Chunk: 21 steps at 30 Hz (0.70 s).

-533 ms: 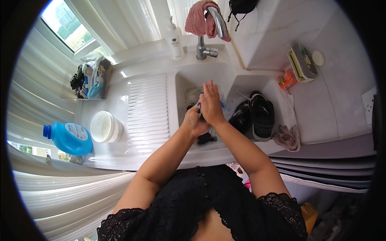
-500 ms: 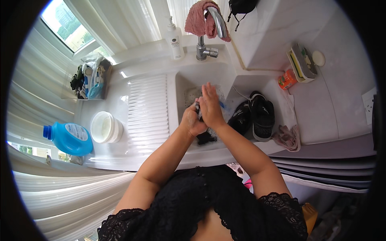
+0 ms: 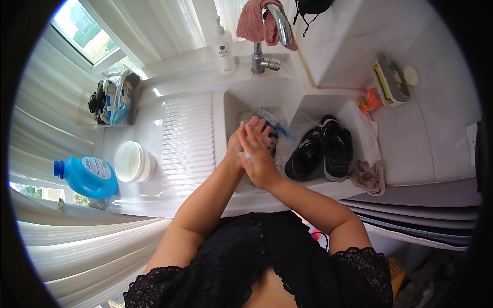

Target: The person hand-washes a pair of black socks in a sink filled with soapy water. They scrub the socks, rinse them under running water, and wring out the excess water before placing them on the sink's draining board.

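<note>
Both hands meet over the basin of a white sink (image 3: pixel 245 92) that holds sudsy water. My right hand (image 3: pixel 261 163) lies across my left hand (image 3: pixel 235 149), its fingers stretched out and a little apart, with foam on the skin. The left hand's fingers are mostly hidden under it. Just past the right fingertips a wet black item (image 3: pixel 273 139), soft-looking and partly covered, rests in the water; its kind I cannot make out. Beside it floats a blue brush-like thing (image 3: pixel 282 131). A pair of black shoes (image 3: pixel 336 149) stands right of the basin.
A ribbed washboard (image 3: pixel 188 149) is left of the basin, then a white tub (image 3: pixel 134 161) and a blue detergent bottle (image 3: pixel 91 177). Behind stand a pump bottle (image 3: pixel 224 51) and a faucet (image 3: pixel 258 60) draped with a pink cloth (image 3: pixel 251 23). An orange container (image 3: pixel 369 101) is at right.
My right hand has shifted left and now covers my left hand. The black item that was between my hands now shows beyond them in the water, and the blue thing is more visible.
</note>
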Available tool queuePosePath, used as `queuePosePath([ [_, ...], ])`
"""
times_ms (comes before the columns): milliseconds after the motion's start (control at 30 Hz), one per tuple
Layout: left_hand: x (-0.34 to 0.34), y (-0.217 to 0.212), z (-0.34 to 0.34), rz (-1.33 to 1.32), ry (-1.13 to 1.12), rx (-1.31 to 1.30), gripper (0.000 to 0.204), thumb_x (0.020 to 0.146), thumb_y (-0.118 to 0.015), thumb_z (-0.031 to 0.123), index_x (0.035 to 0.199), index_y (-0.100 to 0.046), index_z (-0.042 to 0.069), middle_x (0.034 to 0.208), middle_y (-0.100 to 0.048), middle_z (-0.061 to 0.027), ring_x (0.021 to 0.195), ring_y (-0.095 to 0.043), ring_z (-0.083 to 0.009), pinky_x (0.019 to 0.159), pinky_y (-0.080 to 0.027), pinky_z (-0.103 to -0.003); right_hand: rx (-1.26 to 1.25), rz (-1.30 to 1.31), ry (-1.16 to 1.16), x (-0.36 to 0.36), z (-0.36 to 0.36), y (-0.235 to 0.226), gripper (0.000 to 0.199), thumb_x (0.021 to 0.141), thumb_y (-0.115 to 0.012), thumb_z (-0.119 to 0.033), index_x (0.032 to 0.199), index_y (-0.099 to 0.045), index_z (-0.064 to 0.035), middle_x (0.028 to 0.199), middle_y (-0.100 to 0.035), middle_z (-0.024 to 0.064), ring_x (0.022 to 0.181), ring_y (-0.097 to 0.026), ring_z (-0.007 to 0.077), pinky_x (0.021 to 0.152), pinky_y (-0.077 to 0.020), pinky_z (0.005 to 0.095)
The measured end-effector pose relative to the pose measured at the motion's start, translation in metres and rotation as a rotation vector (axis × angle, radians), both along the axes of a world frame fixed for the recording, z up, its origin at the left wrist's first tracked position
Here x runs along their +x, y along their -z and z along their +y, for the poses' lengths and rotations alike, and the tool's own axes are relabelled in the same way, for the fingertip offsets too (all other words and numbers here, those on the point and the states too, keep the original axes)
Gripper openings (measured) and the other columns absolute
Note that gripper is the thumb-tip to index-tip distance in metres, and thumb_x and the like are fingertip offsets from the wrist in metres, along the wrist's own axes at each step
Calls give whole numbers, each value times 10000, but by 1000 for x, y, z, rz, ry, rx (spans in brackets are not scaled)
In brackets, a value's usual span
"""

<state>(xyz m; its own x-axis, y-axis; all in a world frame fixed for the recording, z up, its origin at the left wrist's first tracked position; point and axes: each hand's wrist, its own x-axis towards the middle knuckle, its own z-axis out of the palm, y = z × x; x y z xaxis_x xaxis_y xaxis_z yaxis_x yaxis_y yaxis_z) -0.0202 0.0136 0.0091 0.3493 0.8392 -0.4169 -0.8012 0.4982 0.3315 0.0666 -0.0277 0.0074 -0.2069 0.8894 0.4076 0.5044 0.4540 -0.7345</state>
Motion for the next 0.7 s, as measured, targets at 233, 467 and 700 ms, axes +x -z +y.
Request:
queuePosePath([
  [233,16,23,-10,-111,175,-49,370,988,-327,362,1206,-497,117,1194,-541,-51,1095,-515,-235,961,-394,-420,-201,50,310,20,56,56,416,876,-543,-233,1243,-521,-40,1354,-436,209,1259,-388,401,1036,-298,502],
  [467,-10,79,6,131,-16,-285,407,961,-325,459,1025,-515,105,1199,-501,-120,1119,-460,-322,935,-353,-468,-1186,530,108,44,68,66,238,816,-631,-204,1011,-632,-67,950,-632,101,849,-618,282,671,-502,496],
  [700,-5,86,5,268,-28,-497,513,926,-361,534,1174,-465,97,1302,-440,-124,1242,-350,-306,972,-288,-450,-917,-765,303,107,122,203,268,737,-643,-35,1005,-643,-44,1052,-623,155,940,-607,357,781,-515,436],
])
